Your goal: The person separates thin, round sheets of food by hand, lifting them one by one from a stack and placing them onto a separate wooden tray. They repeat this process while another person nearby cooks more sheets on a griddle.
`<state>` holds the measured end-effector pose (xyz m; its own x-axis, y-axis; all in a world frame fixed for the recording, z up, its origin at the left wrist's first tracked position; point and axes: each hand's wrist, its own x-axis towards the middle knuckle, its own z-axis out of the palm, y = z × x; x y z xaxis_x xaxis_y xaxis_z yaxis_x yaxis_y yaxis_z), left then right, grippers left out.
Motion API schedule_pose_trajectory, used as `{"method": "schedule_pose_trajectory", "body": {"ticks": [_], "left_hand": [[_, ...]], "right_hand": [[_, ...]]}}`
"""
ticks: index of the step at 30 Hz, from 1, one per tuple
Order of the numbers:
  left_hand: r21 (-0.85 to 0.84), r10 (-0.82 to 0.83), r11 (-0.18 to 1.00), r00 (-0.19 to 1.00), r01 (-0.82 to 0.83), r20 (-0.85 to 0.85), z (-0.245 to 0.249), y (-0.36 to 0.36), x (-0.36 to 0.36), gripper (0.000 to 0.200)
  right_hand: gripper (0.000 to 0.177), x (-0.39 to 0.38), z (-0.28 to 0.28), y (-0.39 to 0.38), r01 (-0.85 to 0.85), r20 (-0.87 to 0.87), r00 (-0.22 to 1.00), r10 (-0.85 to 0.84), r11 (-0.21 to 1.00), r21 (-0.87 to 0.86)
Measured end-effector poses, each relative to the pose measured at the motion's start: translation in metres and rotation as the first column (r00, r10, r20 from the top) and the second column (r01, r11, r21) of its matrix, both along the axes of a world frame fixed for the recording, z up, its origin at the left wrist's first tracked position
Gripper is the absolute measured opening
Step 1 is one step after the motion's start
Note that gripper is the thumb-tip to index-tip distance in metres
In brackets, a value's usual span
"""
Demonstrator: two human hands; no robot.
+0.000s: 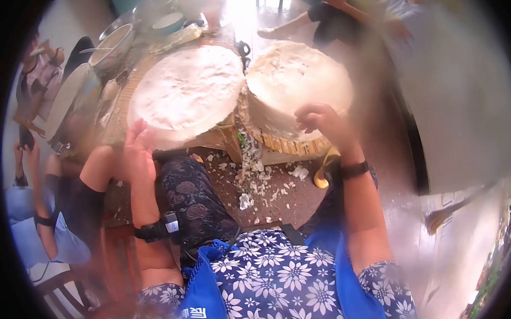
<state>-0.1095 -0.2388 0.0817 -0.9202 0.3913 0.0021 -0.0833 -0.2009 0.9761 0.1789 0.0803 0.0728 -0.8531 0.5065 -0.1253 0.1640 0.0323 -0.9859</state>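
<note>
Left hand [138,149]: open, fingers spread, against rim of left disc [185,91]. Right hand [321,120]: fingers curled over edge of right disc [295,79]. White scraps [245,200] on floor [280,212] below.

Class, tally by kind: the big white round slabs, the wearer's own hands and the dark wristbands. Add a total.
White round slabs: 2, left slab, right slab
Hands: 2, left hand, right hand
Dark wristbands: 2, left wristband, right wristband
Total: 6

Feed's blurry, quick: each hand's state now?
Left hand: open, empty, beside flat round white disc.
Right hand: fingers curled on thick round white slab; grip cannot be told.
</note>
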Motion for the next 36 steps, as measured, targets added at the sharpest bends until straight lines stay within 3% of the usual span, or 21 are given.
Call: {"method": "schedule_pose_trajectory", "body": {"ticks": [9,17,21,26,29,36], "left_hand": [[0.090,0.220,0.966,0.953,-0.243,0.210,-0.029,-0.029,-0.020,0.041],[0.063,0.119,0.988,0.953,-0.142,0.278,-0.035,-0.044,-0.029,0.039],[0.051,0.103,0.991,0.954,-0.122,0.280,-0.035,-0.047,-0.030,0.040],[0.011,0.091,0.995,0.958,-0.098,0.271,-0.026,-0.044,-0.028,0.042],[-0.171,0.095,0.983,0.984,-0.070,0.147,-0.023,-0.045,-0.031,0.043],[0.107,-0.065,0.994,0.947,0.033,0.314,-0.021,-0.039,-0.040,0.054]], "right_hand": [[0.018,-0.090,-0.002,-0.044,0.067,-0.127,0.986,-0.111,0.950,-0.306],[0.037,-0.142,-0.018,-0.045,0.150,-0.041,0.982,-0.183,0.898,-0.414],[0.034,-0.155,-0.028,-0.039,0.104,-0.077,0.985,-0.153,0.894,-0.435],[0.028,-0.164,-0.026,-0.045,0.204,-0.051,0.968,-0.245,0.888,-0.412],[0.027,-0.168,-0.022,-0.049,0.284,0.009,0.954,-0.301,0.889,-0.358],[0.026,-0.173,-0.024,-0.047,0.299,0.035,0.952,-0.304,0.903,-0.308]]}}
